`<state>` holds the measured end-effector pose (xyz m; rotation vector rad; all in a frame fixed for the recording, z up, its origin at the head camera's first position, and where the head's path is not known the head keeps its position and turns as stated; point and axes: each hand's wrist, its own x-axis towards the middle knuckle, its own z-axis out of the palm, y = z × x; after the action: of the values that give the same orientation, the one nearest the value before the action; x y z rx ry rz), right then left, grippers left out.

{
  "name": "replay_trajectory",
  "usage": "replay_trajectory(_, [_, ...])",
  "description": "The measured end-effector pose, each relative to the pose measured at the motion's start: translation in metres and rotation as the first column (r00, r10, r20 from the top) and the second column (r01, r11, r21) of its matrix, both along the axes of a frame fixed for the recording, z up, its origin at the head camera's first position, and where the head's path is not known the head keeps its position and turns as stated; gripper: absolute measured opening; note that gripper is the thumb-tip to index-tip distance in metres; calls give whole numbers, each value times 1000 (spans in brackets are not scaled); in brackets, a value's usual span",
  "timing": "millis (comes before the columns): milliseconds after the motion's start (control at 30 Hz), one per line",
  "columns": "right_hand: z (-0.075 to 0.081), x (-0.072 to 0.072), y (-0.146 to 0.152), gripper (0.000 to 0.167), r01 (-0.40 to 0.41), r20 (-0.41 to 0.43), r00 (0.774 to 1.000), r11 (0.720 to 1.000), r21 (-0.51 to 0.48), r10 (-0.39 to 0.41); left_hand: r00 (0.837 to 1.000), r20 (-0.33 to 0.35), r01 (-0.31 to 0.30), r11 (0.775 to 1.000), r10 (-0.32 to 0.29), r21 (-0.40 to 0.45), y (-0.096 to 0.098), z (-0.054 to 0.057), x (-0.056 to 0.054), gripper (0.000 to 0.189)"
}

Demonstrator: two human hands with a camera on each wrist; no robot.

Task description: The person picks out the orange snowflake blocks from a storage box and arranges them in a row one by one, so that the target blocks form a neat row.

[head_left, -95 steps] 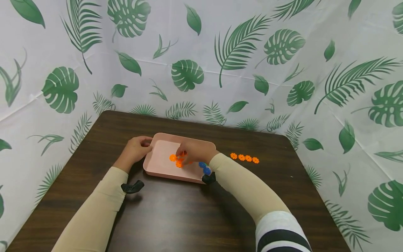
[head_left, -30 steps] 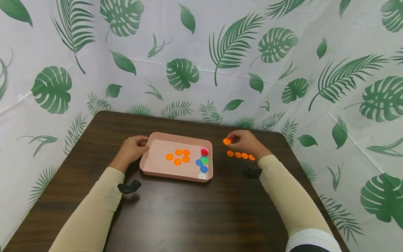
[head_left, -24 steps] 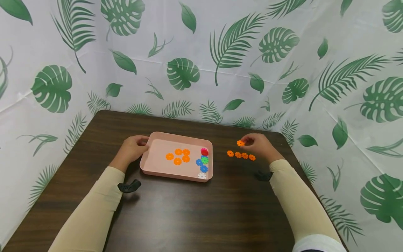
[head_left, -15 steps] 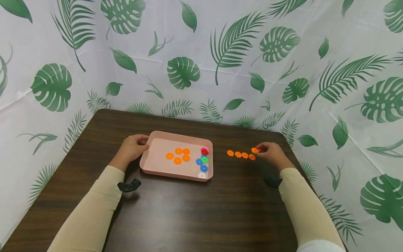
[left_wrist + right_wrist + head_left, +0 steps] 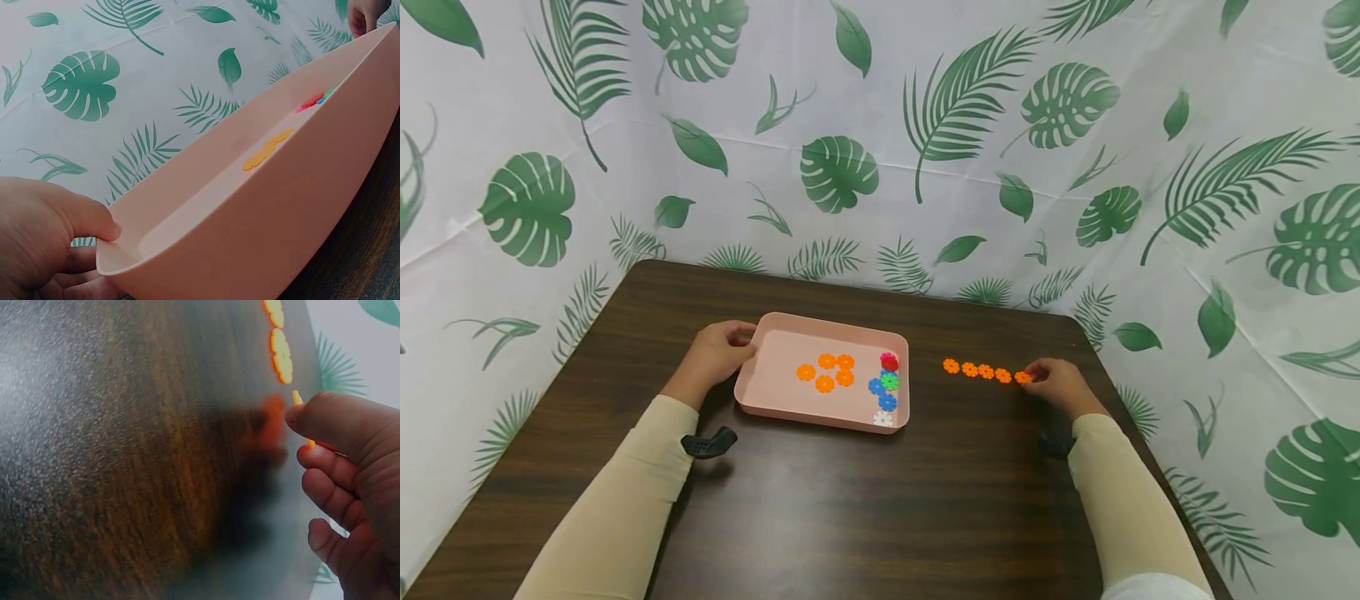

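My left hand [image 5: 713, 354] grips the left end of a pink tray [image 5: 772, 392]. In the left wrist view the thumb [image 5: 103, 224] lies inside the rim and the fingers curl outside it. On the right, my right hand [image 5: 1063, 387] pinches an orange flower-shaped disc [image 5: 1023, 377] between thumb and fingers, at the right end of a row of several similar orange discs [image 5: 970, 369]. The right wrist view shows this held disc [image 5: 297, 397] edge-on, tilted above its reflection on the tabletop, partly hidden behind the thumb.
Inside the tray, several orange discs [image 5: 825, 384] lie mid-floor. Near its right wall are a red disc [image 5: 890, 363], a green disc [image 5: 890, 381], blue discs [image 5: 887, 402] and a white disc [image 5: 882, 418]. The dark wooden table [image 5: 850, 500] meets a leaf-print cloth [image 5: 865, 233] behind.
My right hand has carried an orange disc from the tray, over the row, then rightward and down to the row's right end. My left hand stays on the tray.
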<state>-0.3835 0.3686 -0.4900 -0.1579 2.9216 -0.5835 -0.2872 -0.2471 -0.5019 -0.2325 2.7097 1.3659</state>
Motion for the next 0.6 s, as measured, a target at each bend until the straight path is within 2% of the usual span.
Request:
replay_trajectory(233, [-2, 2, -2, 35, 5, 5, 1000, 1000, -29, -5, 1000, 3, -7, 1000, 7, 12, 0, 0, 0, 49])
replay_trajectory(600, [-5, 1, -4, 39, 29, 28, 999, 999, -22, -28, 1000, 1, -8, 1000, 8, 11, 0, 0, 0, 49])
